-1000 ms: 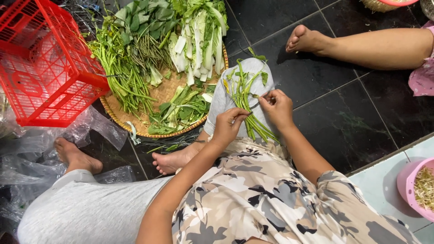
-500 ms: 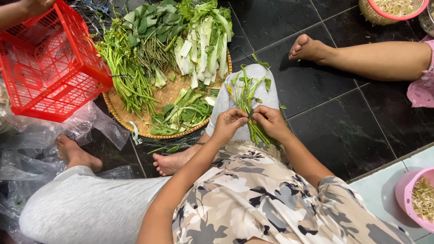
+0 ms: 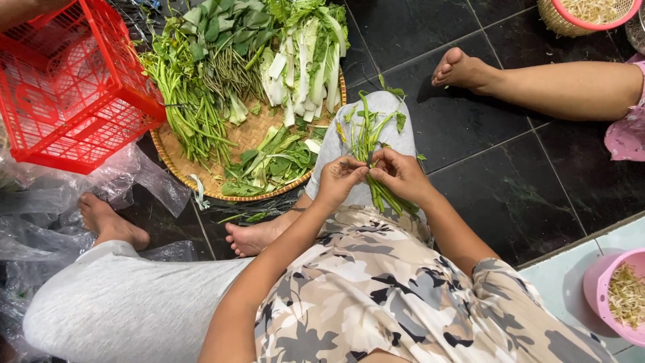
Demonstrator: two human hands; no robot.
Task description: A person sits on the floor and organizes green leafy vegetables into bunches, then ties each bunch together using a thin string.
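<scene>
Stems [image 3: 373, 138] lie across the knee at twelve o'clock of both hands; left hand [image 3: 338, 180] and right hand [image 3: 401, 176] pinch one stalk, fingers together on it. Most greens (piled on the woven tray [image 3: 201, 185], ten o'clock) look unpicked.

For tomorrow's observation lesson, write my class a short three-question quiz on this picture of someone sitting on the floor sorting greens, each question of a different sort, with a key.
1. True or false: the left hand and the right hand meet at the same green stems.
2. Multiple choice: the stems in the hands lie over A) the red crate, B) the person's grey-clad knee, C) the pink bowl.
3. Fill in: the sorted vegetables rest on a round woven ____.

Key: 1 true; 2 B; 3 tray.
</scene>
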